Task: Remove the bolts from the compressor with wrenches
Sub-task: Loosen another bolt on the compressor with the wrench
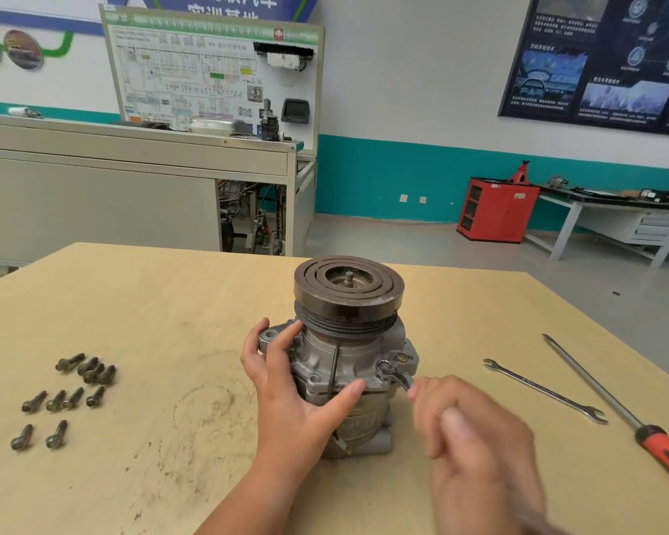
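Observation:
A grey metal compressor [348, 357] stands upright on the wooden table [163, 303], its dark grooved pulley on top. My left hand [286, 384] grips the housing from the left side, fingers wrapped around the flange. My right hand [476, 438], blurred, holds a small wrench [396, 376] whose ring end sits on a bolt at the right front flange. Another bolt head [401, 357] shows just behind it. Several removed bolts [66, 395] lie loose at the table's left.
A second combination wrench [545, 391] lies on the table to the right of the compressor. Beside it lies a long screwdriver [611, 403] with a red and black handle. Behind the table are a grey bench, a training board and a red cabinet [497, 208].

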Motion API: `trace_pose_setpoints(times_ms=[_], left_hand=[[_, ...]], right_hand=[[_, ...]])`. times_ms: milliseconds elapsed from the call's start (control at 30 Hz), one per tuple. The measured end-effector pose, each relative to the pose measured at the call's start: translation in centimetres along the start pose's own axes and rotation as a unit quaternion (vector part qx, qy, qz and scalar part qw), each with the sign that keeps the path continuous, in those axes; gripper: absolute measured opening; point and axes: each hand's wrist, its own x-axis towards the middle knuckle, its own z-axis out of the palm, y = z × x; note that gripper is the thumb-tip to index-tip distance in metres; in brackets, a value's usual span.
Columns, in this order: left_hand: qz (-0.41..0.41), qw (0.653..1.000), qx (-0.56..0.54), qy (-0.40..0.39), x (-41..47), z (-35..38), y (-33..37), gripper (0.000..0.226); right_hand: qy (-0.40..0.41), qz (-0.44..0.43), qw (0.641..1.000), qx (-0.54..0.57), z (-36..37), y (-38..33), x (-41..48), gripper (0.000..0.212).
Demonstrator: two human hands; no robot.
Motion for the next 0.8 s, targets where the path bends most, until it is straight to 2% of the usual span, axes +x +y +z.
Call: trace_pose_setpoints(times_ms=[67, 133, 200, 233, 300, 367, 433, 467, 500, 567, 600, 733, 800], left_hand=[[-0.005, 1.000, -0.004, 0.000, 0.0, 0.0, 0.0, 0.076], [-0.009, 1.000, -0.007, -0.001, -0.1, -0.1, 0.1, 0.076], [-0.010, 1.000, -0.008, -0.001, -0.1, -0.1, 0.1, 0.076], [-0.010, 1.000, -0.008, -0.002, -0.2, -0.1, 0.2, 0.076], [-0.011, 1.000, -0.009, -0.004, -0.2, -0.2, 0.2, 0.076], [-0.012, 1.000, -0.009, -0.006, -0.2, -0.2, 0.2, 0.077], [-0.011, 1.000, -0.010, -0.003, -0.2, -0.1, 0.2, 0.076], [-0.012, 1.000, -0.010, -0.003, -0.2, -0.1, 0.2, 0.076], [-0.013, 1.000, -0.012, -0.003, -0.2, -0.1, 0.3, 0.076], [-0.013, 1.000, -0.012, -0.001, -0.2, -0.1, 0.2, 0.076], [-0.014, 1.000, -0.012, -0.001, -0.2, -0.1, 0.2, 0.076], [-0.009, 1.000, -0.013, -0.002, -0.2, -0.1, 0.3, 0.074], [-0.006, 1.000, -0.009, -0.003, -0.2, -0.1, 0.3, 0.075]], right_hand=[[0.001, 0.063, 0.983, 0.174, -2.4, 1.3, 1.7, 0.029], [0.040, 0.204, 0.915, 0.346, -4.3, 3.4, 4.5, 0.031], [0.073, 0.311, 0.842, 0.435, -5.1, 5.8, 6.5, 0.029], [0.072, 0.335, 0.819, 0.460, -5.0, 6.9, 7.1, 0.026], [0.024, 0.318, 0.788, 0.527, -4.7, 8.4, 7.4, 0.022], [0.032, 0.245, 0.803, 0.543, -5.4, 7.9, 7.1, 0.020], [0.064, 0.159, 0.798, 0.577, -6.3, 6.3, 6.0, 0.023], [0.076, 0.116, 0.817, 0.559, -6.2, 5.4, 5.2, 0.024], [0.105, 0.105, 0.849, 0.507, -6.1, 4.1, 4.5, 0.026], [0.180, 0.079, 0.922, 0.333, -4.8, 2.2, 2.9, 0.033], [0.188, 0.059, 0.943, 0.269, -3.5, 1.4, 2.7, 0.035], [0.129, -0.028, 0.973, 0.190, 0.1, 0.9, 0.4, 0.037], [0.103, -0.055, 0.985, 0.125, 0.7, 1.2, -0.6, 0.026]])
